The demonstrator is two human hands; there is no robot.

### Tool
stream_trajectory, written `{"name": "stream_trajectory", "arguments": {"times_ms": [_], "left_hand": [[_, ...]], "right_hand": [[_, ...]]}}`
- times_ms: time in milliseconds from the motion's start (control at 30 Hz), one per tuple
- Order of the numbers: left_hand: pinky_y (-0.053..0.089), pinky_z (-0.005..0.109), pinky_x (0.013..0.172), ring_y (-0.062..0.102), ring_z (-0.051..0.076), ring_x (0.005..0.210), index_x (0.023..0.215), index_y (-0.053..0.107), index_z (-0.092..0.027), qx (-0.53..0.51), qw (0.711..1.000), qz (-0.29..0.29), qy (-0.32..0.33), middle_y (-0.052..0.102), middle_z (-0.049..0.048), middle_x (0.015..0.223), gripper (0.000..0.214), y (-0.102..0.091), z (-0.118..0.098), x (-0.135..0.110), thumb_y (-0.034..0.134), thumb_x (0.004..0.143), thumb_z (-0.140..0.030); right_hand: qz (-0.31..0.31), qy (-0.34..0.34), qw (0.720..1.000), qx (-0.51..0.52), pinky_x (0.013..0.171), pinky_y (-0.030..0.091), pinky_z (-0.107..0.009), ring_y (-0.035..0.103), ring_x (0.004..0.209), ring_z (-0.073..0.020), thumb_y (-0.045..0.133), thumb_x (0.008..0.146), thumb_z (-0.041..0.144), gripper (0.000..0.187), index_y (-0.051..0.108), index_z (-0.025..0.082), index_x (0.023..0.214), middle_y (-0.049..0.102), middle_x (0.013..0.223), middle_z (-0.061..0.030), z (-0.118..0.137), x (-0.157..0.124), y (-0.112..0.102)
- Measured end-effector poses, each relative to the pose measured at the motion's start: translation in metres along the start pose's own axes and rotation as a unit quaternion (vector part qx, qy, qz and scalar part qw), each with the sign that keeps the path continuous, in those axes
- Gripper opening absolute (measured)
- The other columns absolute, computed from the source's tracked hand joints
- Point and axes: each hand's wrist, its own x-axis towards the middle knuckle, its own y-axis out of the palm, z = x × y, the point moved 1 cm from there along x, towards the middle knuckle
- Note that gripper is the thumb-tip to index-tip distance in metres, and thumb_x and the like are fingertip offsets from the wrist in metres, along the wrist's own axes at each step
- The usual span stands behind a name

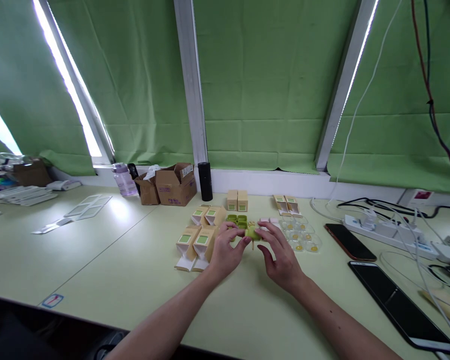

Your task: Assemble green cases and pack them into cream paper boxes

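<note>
My left hand (227, 250) and my right hand (281, 252) meet over the pale green table (108, 260), both pinching a small green piece (252, 232) with a thin stick hanging under it. Just behind it lie more small green pieces (237, 219). Left of my left hand stand several open tan cartons with green labels (197, 242). Right of my right hand sit clear plastic trays with yellow dots (302, 237).
Two closed tan boxes (237, 200) and two flat ones (287, 204) lie further back. Brown cardboard boxes (174, 186), a black cylinder (205, 181) and a bottle (123, 179) line the window sill. Phones (349, 242), a black tablet (399, 302) and a power strip (388, 230) occupy the right.
</note>
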Motion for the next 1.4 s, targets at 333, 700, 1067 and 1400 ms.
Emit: {"name": "stream_trajectory", "arguments": {"times_ms": [333, 700, 1067, 1400], "left_hand": [[0.053, 0.031, 0.076, 0.066, 0.021, 0.086, 0.067, 0.077, -0.020, 0.001, 0.999, 0.016, -0.032, 0.065, 0.0075, 0.082, 0.046, -0.0002, 0.0003, -0.0008, 0.062, 0.101, -0.048], [0.051, 0.036, 0.082, 0.062, 0.025, 0.095, 0.078, 0.071, -0.020, -0.012, 1.000, 0.013, -0.023, 0.066, 0.0083, 0.084, 0.037, -0.0036, -0.0048, -0.0007, 0.052, 0.106, -0.034], [0.051, 0.050, 0.103, 0.052, 0.031, 0.124, 0.132, 0.061, -0.023, -0.017, 0.998, 0.023, 0.050, 0.072, 0.0117, 0.121, 0.046, -0.0016, -0.0088, -0.0026, 0.065, 0.089, -0.009], [0.050, 0.052, 0.103, 0.052, 0.033, 0.126, 0.135, 0.059, -0.025, 0.006, 0.996, 0.032, 0.081, 0.069, 0.0115, 0.129, 0.049, -0.0014, -0.0074, -0.0047, 0.070, 0.090, -0.012]], "right_hand": [[0.000, 0.012, 1.000, 0.001, 0.096, 0.064, -0.044, 0.064, 0.132, -0.0296, 0.051, 0.100, 0.004, 0.056, 0.051, 0.026, 0.151, 0.061, 0.143, -0.0169, 0.0004, -0.0001, 0.0009], [-0.017, 0.142, 0.986, 0.090, 0.078, 0.062, -0.039, 0.070, 0.090, -0.0230, 0.064, 0.094, 0.018, 0.047, 0.060, 0.029, 0.140, 0.071, 0.130, -0.0104, 0.0001, 0.0018, 0.0007], [-0.028, 0.191, 0.971, 0.143, 0.080, 0.058, -0.039, 0.065, 0.091, -0.0227, 0.063, 0.097, 0.026, 0.039, 0.063, 0.028, 0.136, 0.071, 0.123, -0.0093, 0.0033, 0.0047, -0.0032], [-0.016, 0.199, 0.967, 0.156, 0.082, 0.057, -0.039, 0.066, 0.100, -0.0250, 0.062, 0.101, 0.033, 0.039, 0.061, 0.027, 0.139, 0.071, 0.121, -0.0097, -0.0001, 0.0032, -0.0021]]}}
